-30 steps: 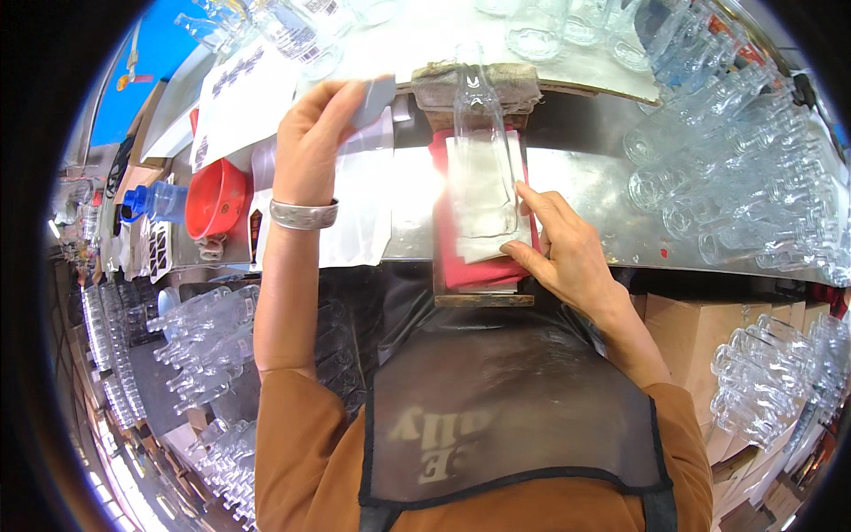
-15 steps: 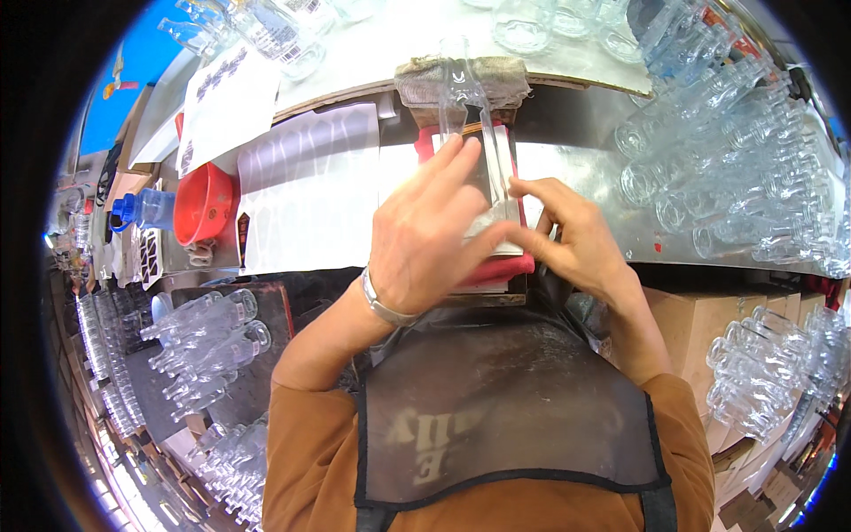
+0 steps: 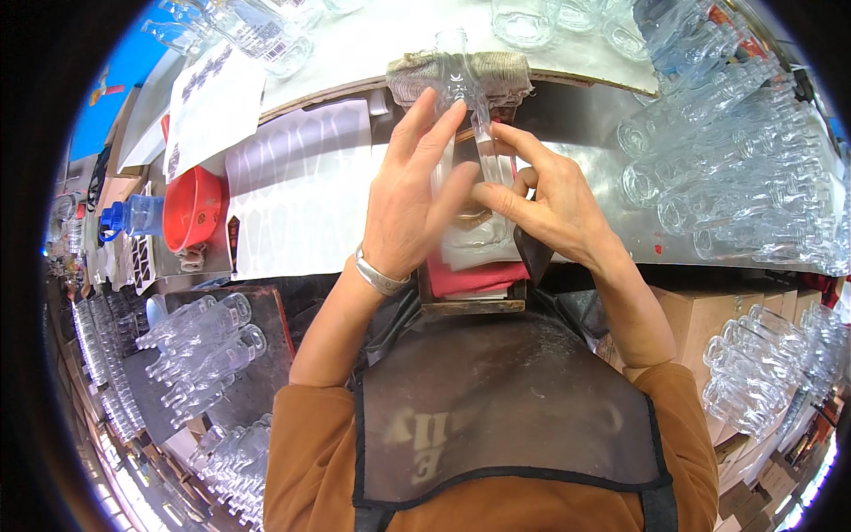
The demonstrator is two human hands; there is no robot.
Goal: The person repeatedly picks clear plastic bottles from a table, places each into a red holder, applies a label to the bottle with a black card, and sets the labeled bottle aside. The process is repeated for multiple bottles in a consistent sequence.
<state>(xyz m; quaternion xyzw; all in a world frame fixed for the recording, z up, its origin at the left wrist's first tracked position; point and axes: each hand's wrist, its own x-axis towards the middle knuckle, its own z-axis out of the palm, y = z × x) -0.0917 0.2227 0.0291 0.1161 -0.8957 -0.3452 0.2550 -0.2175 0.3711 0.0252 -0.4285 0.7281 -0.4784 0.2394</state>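
Note:
A clear glass bottle (image 3: 483, 232) with pale print on its shoulder lies on its side, its base toward me. Its neck rests on a rolled greyish cloth (image 3: 505, 75) at the far end of a narrow stand. Over the bottle's left side is my left hand (image 3: 417, 191), fingers stretched out and thumb blurred. My right hand (image 3: 554, 195) is on the right side, index finger and thumb at the glass, other fingers curled. From under that palm sticks out a dark flat piece (image 3: 534, 255), its kind unclear. White sheets and red cloth (image 3: 474, 277) lie beneath the bottle.
Left of the stand lies a sheet of bottle-shaped decals (image 3: 301, 186), beside a red bowl (image 3: 191, 208) and a blue-capped bottle (image 3: 133, 217). Rows of clear bottles (image 3: 736, 168) fill the right side. More bottles (image 3: 208, 332) stand low left, and cardboard boxes (image 3: 683, 324) low right.
Both hands have moved away from me along the bottle toward its shoulder. The bottle's base and the red cloth now show more, as does the dark piece under my right palm.

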